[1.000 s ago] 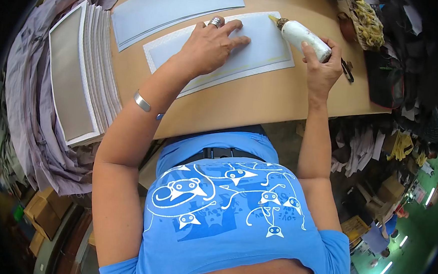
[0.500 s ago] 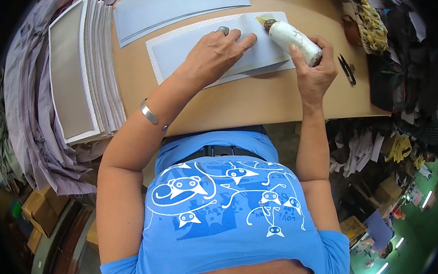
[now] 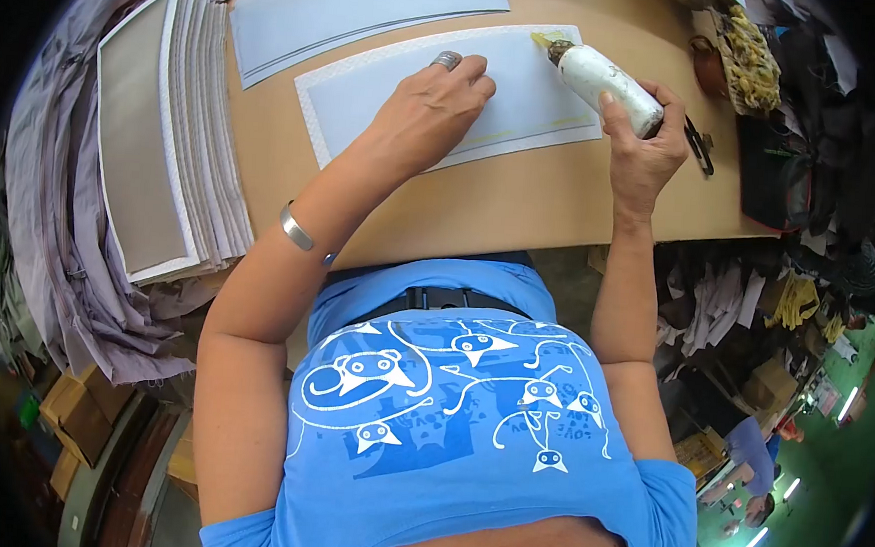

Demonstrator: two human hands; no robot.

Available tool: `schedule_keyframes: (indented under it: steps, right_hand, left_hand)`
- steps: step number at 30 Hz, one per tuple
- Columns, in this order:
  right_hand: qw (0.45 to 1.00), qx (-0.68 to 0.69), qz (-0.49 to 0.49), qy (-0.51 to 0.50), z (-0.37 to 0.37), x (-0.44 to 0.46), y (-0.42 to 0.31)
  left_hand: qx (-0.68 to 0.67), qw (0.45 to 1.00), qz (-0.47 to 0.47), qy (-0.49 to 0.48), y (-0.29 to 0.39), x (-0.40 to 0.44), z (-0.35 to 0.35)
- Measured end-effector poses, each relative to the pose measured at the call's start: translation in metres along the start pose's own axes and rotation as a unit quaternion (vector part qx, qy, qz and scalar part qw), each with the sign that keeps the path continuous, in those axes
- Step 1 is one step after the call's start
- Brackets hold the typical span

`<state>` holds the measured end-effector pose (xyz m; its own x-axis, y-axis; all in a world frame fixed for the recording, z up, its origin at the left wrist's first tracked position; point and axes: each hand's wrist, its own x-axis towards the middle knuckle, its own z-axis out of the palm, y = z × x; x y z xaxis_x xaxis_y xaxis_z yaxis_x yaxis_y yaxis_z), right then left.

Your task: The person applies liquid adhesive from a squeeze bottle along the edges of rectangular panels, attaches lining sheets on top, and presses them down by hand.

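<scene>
In the head view, my right hand (image 3: 646, 146) is wrapped round a white squeeze bottle (image 3: 609, 88). The bottle is tilted, its yellowish nozzle (image 3: 543, 40) pointing left over the far right corner of a pale blue-grey panel (image 3: 529, 89). Thin yellow lines run along that panel near its edges. White dotted backing (image 3: 317, 116) borders it at the left and along the top. Over the panel's left part rests my left hand (image 3: 438, 108), fingers curled in and a ring on one of them. Its fingertips are hidden from me.
Behind lies a stack of blue-grey sheets (image 3: 373, 14). At left, a pile of white-edged panels (image 3: 145, 135) stands beside layered mauve cloth (image 3: 52, 180). Black thread snips (image 3: 701, 147) lie right of my right hand, near a box of yellow scraps (image 3: 746, 62).
My right hand and the bottle have shifted right. My left fingers have curled in more. The panel's near right edge, raised before, now lies flat.
</scene>
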<state>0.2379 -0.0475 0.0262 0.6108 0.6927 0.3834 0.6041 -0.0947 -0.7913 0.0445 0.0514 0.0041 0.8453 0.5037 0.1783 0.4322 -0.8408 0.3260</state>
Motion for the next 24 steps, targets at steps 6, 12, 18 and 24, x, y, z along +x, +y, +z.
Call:
schedule_keyframes:
  steps: [6,12,18,24]
  right_hand:
    - [0.996,-0.02,-0.077,-0.04,0.016,-0.013,-0.022]
    - [0.997,-0.038,-0.065,-0.006,0.006,-0.004,-0.012]
    - [0.996,-0.022,-0.074,-0.034,0.012,-0.008,-0.017]
    - [0.989,0.005,-0.123,-0.084,0.036,-0.023,-0.036]
  left_hand:
    - [-0.086,0.995,-0.024,0.047,-0.006,-0.014,0.009]
    - [-0.13,0.984,-0.055,0.112,-0.018,-0.032,-0.007]
    - [-0.016,0.967,-0.231,0.106,-0.039,-0.08,-0.034]
    - [-0.081,0.956,-0.26,0.105,-0.039,-0.091,-0.032]
